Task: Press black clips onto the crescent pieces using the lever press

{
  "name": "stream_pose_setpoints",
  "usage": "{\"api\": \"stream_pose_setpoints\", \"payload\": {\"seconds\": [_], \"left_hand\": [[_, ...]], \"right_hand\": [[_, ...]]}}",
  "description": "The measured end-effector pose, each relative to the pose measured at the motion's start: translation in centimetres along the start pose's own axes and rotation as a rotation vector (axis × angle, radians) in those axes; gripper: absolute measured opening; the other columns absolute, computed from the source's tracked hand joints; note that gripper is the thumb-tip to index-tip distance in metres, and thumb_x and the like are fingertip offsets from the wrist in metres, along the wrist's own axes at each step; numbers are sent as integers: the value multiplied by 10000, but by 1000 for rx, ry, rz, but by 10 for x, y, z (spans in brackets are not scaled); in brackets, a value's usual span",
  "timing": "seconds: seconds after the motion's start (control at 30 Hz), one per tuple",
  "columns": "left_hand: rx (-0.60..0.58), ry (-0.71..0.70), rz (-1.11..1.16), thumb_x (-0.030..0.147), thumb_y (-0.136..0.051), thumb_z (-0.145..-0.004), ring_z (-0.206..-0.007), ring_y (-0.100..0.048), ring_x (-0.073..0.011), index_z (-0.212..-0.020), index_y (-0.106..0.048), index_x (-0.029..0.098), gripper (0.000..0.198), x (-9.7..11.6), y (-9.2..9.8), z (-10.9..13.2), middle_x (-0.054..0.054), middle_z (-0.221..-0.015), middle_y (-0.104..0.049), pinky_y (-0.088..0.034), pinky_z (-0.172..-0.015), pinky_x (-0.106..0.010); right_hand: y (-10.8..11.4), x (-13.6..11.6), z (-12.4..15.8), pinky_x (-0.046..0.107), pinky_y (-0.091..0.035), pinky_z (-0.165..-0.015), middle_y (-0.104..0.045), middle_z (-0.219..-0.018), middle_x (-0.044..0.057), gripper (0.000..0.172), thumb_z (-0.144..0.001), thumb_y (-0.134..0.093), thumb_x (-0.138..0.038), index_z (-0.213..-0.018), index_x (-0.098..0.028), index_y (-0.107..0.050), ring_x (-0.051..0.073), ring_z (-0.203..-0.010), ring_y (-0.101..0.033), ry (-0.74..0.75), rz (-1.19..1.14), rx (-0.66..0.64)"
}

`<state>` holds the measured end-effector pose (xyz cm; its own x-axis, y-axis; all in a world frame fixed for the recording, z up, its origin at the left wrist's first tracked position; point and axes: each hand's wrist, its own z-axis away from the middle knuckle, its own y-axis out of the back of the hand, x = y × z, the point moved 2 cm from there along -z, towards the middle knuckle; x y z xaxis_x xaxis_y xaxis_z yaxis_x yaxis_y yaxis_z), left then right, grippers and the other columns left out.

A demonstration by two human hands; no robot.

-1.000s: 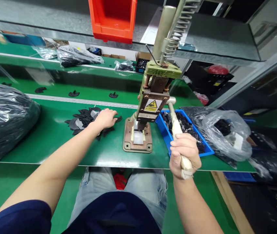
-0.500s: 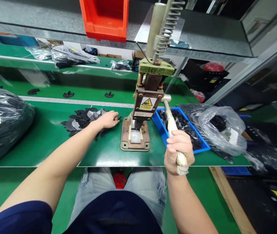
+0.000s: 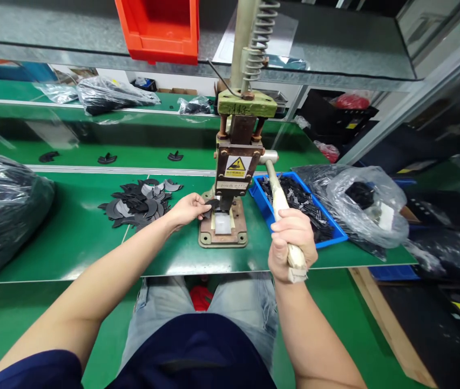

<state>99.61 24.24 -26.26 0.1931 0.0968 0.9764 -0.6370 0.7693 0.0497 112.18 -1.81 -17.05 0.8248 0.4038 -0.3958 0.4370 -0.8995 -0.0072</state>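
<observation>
My left hand (image 3: 188,209) pinches a small black curved piece (image 3: 211,208) at the left side of the press base (image 3: 238,236). The piece reaches in toward the foot of the ram (image 3: 225,202), where its far end is hard to make out. My right hand (image 3: 293,242) is wrapped around the pale, tape-covered lever (image 3: 277,190) of the hand press (image 3: 233,167). In front of the ram, a pale block (image 3: 222,223) sits on the base. Left of the press lies a loose pile of black and grey curved pieces (image 3: 139,208).
A blue tray (image 3: 332,241) of dark parts stands right of the press, beside a clear plastic bag (image 3: 394,232). At the left is a large filled bag (image 3: 5,210). An orange-red bin (image 3: 163,51) sits on the overhead shelf. Several black pieces (image 3: 175,156) lie along the back strip.
My left hand has moved right, from the edge of the pile to the press base, carrying the black piece. My right hand stays on the lever. The view has shifted slightly.
</observation>
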Motion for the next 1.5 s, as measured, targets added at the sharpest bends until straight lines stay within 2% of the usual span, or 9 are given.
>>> {"api": "stream_pose_setpoints", "payload": {"seconds": [0.3, 0.67, 0.9, 1.0, 1.1, 1.2, 1.27, 1.37, 1.5], "left_hand": [[-69, 153, 77, 289, -897, -854, -494, -682, -123, -829, -552, 162, 368, 3, -28, -1, -8, -596, -679, -587, -548, -220], [-179, 322, -203, 264, -804, -912, -400, -576, -119, -913, -620, 195, 197, 19, -30, -18, 33, -489, -592, -449, -430, -176], [-242, 216, -299, 272, -815, -877, -454, -586, -133, -949, -637, 209, 203, 27, -33, -14, 42, -540, -595, -462, -457, -211], [-343, 90, -188, 297, -835, -829, -629, -686, -154, -901, -649, 185, 229, 40, -16, -10, -31, -732, -708, -531, -559, -231], [-217, -81, -180, 325, -787, -841, -765, -711, -158, -1011, -706, 164, 247, 56, 28, -8, -86, -966, -764, -546, -648, -251], [42, -192, -523, 359, -695, -899, -814, -692, -177, -1080, -737, 181, 257, 54, 81, -3, -76, -1015, -769, -556, -753, -305], [101, -239, -870, 382, -680, -906, -942, -702, -230, -1057, -763, 202, 249, 42, 106, 5, -78, -1061, -764, -558, -894, -363], [36, -292, -1252, 431, -709, -890, -1191, -656, -306, -1151, -786, 221, 343, 16, 119, 17, -111, -1222, -726, -495, -1091, -422], [-109, -262, -1445, 485, -769, -841, -1364, -532, -374, -1311, -750, 233, 534, -4, 110, 20, -145, -1450, -615, -431, -1162, -488]], "right_hand": [[1, 1, 1, 599, -587, -917, -677, -793, 8, 146, -963, -653, -419, -858, -317, -652, 275, -917, -703, 0, 38, -18], [-4, 1, 1, 570, -584, -905, -659, -773, 4, 148, -964, -656, -389, -844, -302, -646, 260, -901, -693, 4, -5, 36], [0, 3, 1, 556, -581, -930, -685, -823, -1, 136, -957, -660, -361, -854, -272, -644, 249, -932, -703, 30, 14, -2], [1, 3, 0, 556, -577, -932, -692, -830, 7, 135, -950, -667, -361, -853, -269, -650, 255, -946, -705, 43, 20, -17], [0, 4, -1, 555, -573, -919, -694, -818, 10, 136, -937, -675, -354, -842, -261, -649, 259, -939, -708, 64, 14, 3], [-3, 6, -2, 549, -579, -894, -687, -797, 1, 131, -928, -678, -348, -831, -267, -644, 252, -910, -710, 65, 6, 33], [-5, 7, -2, 544, -584, -879, -683, -783, -5, 129, -918, -683, -345, -822, -269, -641, 247, -890, -710, 69, -3, 50], [-6, 8, -1, 538, -582, -877, -683, -773, -3, 141, -909, -680, -346, -808, -260, -634, 244, -876, -714, 72, -8, 75], [-7, 8, -2, 522, -580, -884, -676, -762, -10, 137, -899, -681, -352, -807, -265, -630, 241, -891, -721, 66, -2, 88]]}}
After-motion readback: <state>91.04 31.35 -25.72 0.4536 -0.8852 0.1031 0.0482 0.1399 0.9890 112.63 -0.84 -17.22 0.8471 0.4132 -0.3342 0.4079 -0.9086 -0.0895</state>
